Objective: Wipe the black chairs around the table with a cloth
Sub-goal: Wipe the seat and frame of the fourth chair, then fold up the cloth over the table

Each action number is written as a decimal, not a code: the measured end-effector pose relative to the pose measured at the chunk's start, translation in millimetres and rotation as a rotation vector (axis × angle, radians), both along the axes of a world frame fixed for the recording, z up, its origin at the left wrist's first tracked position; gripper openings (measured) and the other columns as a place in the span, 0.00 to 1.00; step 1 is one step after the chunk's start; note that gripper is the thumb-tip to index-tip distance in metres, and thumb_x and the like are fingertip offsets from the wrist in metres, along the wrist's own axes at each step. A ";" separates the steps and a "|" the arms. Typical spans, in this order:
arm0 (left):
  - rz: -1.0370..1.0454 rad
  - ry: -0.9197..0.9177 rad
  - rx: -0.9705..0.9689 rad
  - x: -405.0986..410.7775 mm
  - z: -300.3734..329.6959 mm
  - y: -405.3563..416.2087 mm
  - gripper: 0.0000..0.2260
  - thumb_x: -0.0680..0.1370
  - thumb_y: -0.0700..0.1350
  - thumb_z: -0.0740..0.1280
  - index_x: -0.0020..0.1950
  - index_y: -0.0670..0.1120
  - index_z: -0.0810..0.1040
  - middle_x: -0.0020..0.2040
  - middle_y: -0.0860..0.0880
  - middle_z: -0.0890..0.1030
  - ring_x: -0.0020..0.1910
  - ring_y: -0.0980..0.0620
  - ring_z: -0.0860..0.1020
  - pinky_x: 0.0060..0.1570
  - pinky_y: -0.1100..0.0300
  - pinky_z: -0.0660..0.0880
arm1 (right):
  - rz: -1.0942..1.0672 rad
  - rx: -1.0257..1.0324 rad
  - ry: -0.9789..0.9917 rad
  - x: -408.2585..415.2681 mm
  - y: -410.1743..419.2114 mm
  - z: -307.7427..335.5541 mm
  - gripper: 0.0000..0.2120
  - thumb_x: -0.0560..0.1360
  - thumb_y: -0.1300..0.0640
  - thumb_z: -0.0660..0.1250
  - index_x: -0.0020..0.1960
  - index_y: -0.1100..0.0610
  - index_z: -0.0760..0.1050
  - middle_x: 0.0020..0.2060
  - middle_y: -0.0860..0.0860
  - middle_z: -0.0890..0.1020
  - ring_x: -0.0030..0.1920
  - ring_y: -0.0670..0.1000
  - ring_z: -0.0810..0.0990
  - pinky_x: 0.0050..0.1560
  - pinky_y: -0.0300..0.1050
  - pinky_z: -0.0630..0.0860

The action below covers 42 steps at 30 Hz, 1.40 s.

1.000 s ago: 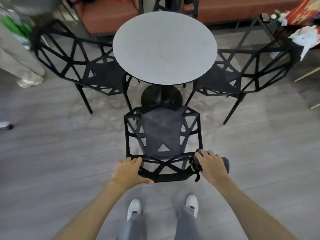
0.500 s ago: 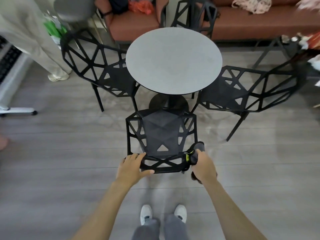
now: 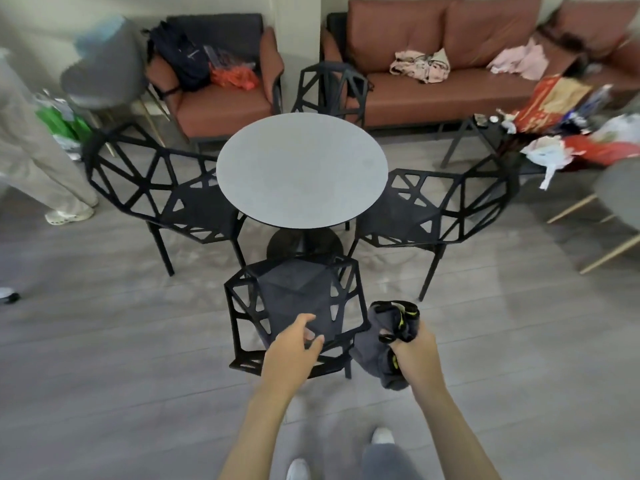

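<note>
Several black lattice chairs ring a round grey table (image 3: 301, 168). The near chair (image 3: 294, 299) stands right in front of me, its backrest towards me. My left hand (image 3: 294, 348) hovers over that backrest with fingers loosely curled, holding nothing. My right hand (image 3: 414, 355) grips a bunched dark grey cloth (image 3: 384, 344) with yellow-green trim, just right of the near chair's back. A left chair (image 3: 162, 188), a right chair (image 3: 446, 209) and a far chair (image 3: 332, 88) stand at the table's other sides.
A brown armchair (image 3: 221, 98) with a dark backpack and a brown sofa (image 3: 450, 77) with clothes line the back wall. A person's legs (image 3: 31, 168) stand at the left. A cluttered side table (image 3: 540, 133) and a grey chair (image 3: 620, 195) are at right.
My left hand has let go of the near chair's backrest and lifted above it. My right hand has come off the chair with the cloth. The view has tilted up.
</note>
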State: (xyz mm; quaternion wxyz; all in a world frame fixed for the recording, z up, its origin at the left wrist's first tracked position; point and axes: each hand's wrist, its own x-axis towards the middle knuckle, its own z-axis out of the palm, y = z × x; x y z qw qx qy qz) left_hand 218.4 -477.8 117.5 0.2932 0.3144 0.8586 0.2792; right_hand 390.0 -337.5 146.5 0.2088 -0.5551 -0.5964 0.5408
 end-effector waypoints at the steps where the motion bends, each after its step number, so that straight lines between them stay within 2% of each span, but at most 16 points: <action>1: -0.010 -0.011 0.019 4.5 4.5 11.9 0.17 0.82 0.55 0.67 0.70 0.58 0.72 0.51 0.60 0.80 0.54 0.59 0.79 0.57 0.54 0.78 | -0.006 -0.009 0.003 2.4 9.0 0.0 0.14 0.75 0.70 0.71 0.47 0.50 0.77 0.43 0.50 0.84 0.47 0.50 0.82 0.44 0.47 0.77; 5: -0.030 -0.064 0.056 29.4 17.1 66.0 0.14 0.83 0.53 0.66 0.68 0.59 0.74 0.52 0.60 0.81 0.53 0.61 0.79 0.56 0.57 0.78 | -0.015 -0.059 0.038 15.2 55.2 4.2 0.13 0.74 0.69 0.72 0.49 0.52 0.79 0.43 0.51 0.86 0.49 0.53 0.85 0.53 0.57 0.81; 8: -0.006 -0.179 0.105 50.0 13.4 120.3 0.14 0.83 0.54 0.66 0.68 0.56 0.76 0.57 0.58 0.81 0.57 0.59 0.78 0.61 0.55 0.78 | -0.033 -0.091 0.134 25.7 103.2 10.0 0.16 0.74 0.69 0.75 0.51 0.49 0.79 0.46 0.47 0.86 0.50 0.48 0.84 0.50 0.48 0.81; 9: 0.014 -0.223 0.126 58.0 12.4 141.6 0.14 0.83 0.54 0.66 0.68 0.54 0.76 0.59 0.56 0.81 0.56 0.59 0.78 0.58 0.59 0.78 | -0.032 -0.105 0.173 30.4 121.1 11.1 0.17 0.74 0.68 0.75 0.52 0.49 0.79 0.47 0.46 0.85 0.50 0.46 0.83 0.48 0.45 0.80; 11: 0.079 -0.354 0.148 74.7 13.8 185.2 0.15 0.84 0.58 0.64 0.67 0.53 0.76 0.60 0.55 0.80 0.54 0.61 0.78 0.48 0.68 0.76 | -0.026 -0.165 0.238 40.9 158.0 11.7 0.17 0.73 0.67 0.77 0.55 0.51 0.79 0.50 0.49 0.86 0.52 0.49 0.84 0.52 0.47 0.81; 14: 0.172 -0.663 0.054 87.4 6.3 244.8 0.24 0.78 0.71 0.63 0.65 0.57 0.77 0.64 0.53 0.80 0.60 0.56 0.79 0.55 0.57 0.74 | 0.051 -0.285 0.295 58.6 213.5 18.1 0.20 0.72 0.66 0.78 0.60 0.54 0.79 0.54 0.53 0.87 0.56 0.54 0.85 0.59 0.57 0.82; 16: 0.217 -0.869 -0.024 87.5 -1.4 272.6 0.34 0.69 0.78 0.67 0.66 0.58 0.79 0.64 0.50 0.82 0.62 0.49 0.81 0.60 0.49 0.76 | 0.140 -0.335 0.303 66.7 246.8 23.6 0.20 0.73 0.66 0.76 0.61 0.53 0.78 0.55 0.52 0.87 0.57 0.54 0.85 0.60 0.56 0.81; 18: 0.230 -1.045 -0.008 86.6 -6.3 295.2 0.38 0.68 0.76 0.71 0.70 0.53 0.79 0.65 0.45 0.83 0.63 0.44 0.82 0.65 0.46 0.77 | 0.198 -0.376 0.303 68.4 275.6 26.9 0.19 0.73 0.67 0.75 0.59 0.50 0.78 0.52 0.48 0.87 0.56 0.52 0.86 0.59 0.54 0.82; 21: 0.342 -1.163 0.135 88.7 -2.8 320.0 0.35 0.72 0.68 0.76 0.71 0.47 0.79 0.67 0.42 0.82 0.67 0.43 0.80 0.70 0.44 0.74 | 0.228 -0.421 0.279 60.0 309.3 25.5 0.20 0.72 0.66 0.77 0.58 0.48 0.78 0.50 0.46 0.88 0.55 0.52 0.86 0.60 0.56 0.82; 26: 0.535 -1.192 0.321 64.9 11.1 338.9 0.27 0.76 0.57 0.76 0.69 0.42 0.82 0.67 0.40 0.82 0.68 0.42 0.79 0.75 0.44 0.70 | 0.299 -0.539 0.237 26.7 353.4 27.5 0.18 0.72 0.65 0.76 0.59 0.55 0.78 0.50 0.56 0.87 0.54 0.59 0.86 0.61 0.62 0.81; 28: 0.572 -1.186 0.326 47.2 21.2 345.1 0.23 0.76 0.54 0.75 0.68 0.43 0.82 0.65 0.40 0.83 0.65 0.42 0.81 0.70 0.48 0.74 | 0.334 -0.568 0.193 8.8 370.0 26.7 0.17 0.73 0.65 0.76 0.59 0.56 0.77 0.50 0.59 0.86 0.55 0.61 0.85 0.61 0.61 0.81; 31: 0.588 -1.073 0.403 18.7 35.5 357.4 0.22 0.77 0.48 0.75 0.71 0.54 0.79 0.64 0.44 0.84 0.62 0.44 0.83 0.59 0.51 0.80 | 0.390 -0.609 0.142 -18.9 391.7 24.6 0.16 0.73 0.66 0.74 0.60 0.58 0.78 0.50 0.60 0.86 0.54 0.62 0.85 0.56 0.57 0.82; 33: 0.644 -1.005 0.518 -2.0 42.4 365.9 0.21 0.78 0.43 0.75 0.69 0.58 0.80 0.63 0.46 0.84 0.62 0.43 0.84 0.58 0.49 0.81 | 0.388 -0.638 0.127 -37.3 403.4 22.6 0.15 0.74 0.66 0.75 0.59 0.59 0.77 0.49 0.59 0.86 0.51 0.60 0.85 0.47 0.52 0.82; 36: 0.739 -0.844 0.641 -30.3 52.9 375.9 0.13 0.79 0.41 0.73 0.62 0.53 0.86 0.63 0.48 0.84 0.62 0.47 0.83 0.63 0.50 0.79 | 0.328 -0.699 0.141 -63.8 416.8 13.7 0.15 0.73 0.68 0.75 0.58 0.62 0.77 0.46 0.60 0.87 0.48 0.59 0.86 0.43 0.50 0.81; 39: 0.750 -0.704 0.703 -52.6 65.7 388.6 0.08 0.81 0.42 0.72 0.57 0.50 0.88 0.60 0.50 0.86 0.61 0.50 0.83 0.56 0.58 0.80 | 0.372 -0.805 0.113 -92.5 427.6 6.4 0.06 0.78 0.66 0.71 0.55 0.63 0.78 0.40 0.58 0.86 0.36 0.53 0.86 0.31 0.44 0.78; 42: 0.787 -0.563 0.720 -69.2 76.3 399.7 0.08 0.81 0.42 0.71 0.55 0.51 0.88 0.57 0.54 0.87 0.59 0.55 0.83 0.55 0.61 0.79 | 0.400 -0.872 0.082 -119.3 444.1 -4.3 0.09 0.81 0.67 0.66 0.60 0.64 0.78 0.47 0.61 0.87 0.40 0.56 0.87 0.35 0.47 0.82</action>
